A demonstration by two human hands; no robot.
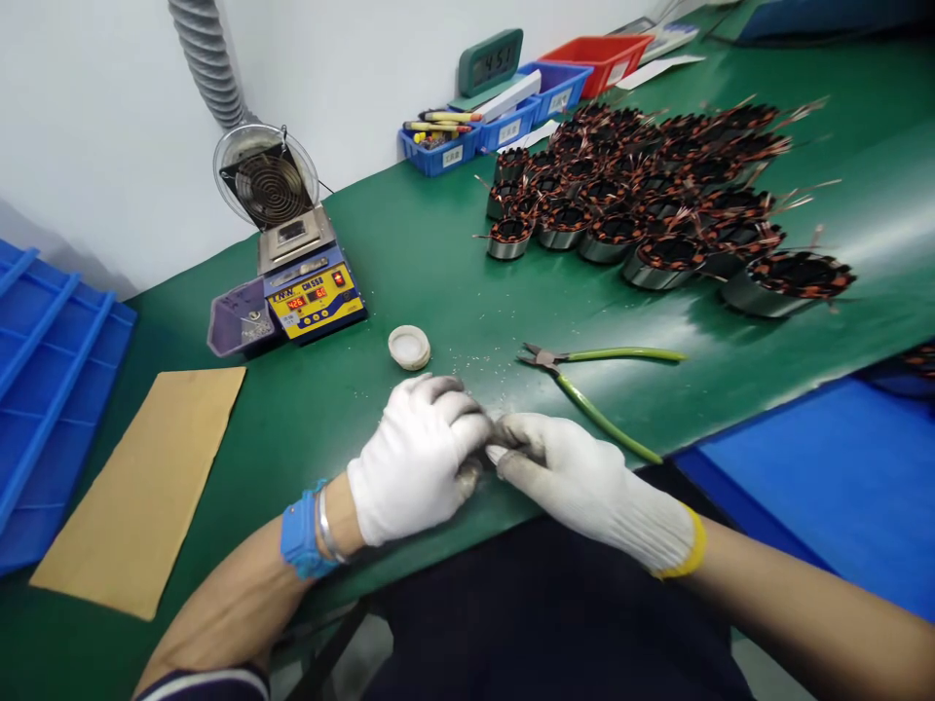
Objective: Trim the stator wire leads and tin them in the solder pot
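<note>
My left hand (424,458), in a white glove, rests near the front of the green table with its fingers curled downward. My right hand (570,477), also gloved, meets it at the fingertips, thumb and forefinger pinched together. Whatever lies between the fingers is hidden. Just beyond the left hand sits a small round white container (409,347). Cutting pliers (544,358) with green handles lie spread beyond the right hand. Tiny pale bits are scattered on the table around them.
Many wire-wound motor stators (661,263) stand at the back right. A solder pot (314,297) with a lit display is at the back left, near cardboard (146,487) and a blue crate (51,389). Blue bins (442,159), a clock (491,63) and a red bin (595,60) line the wall.
</note>
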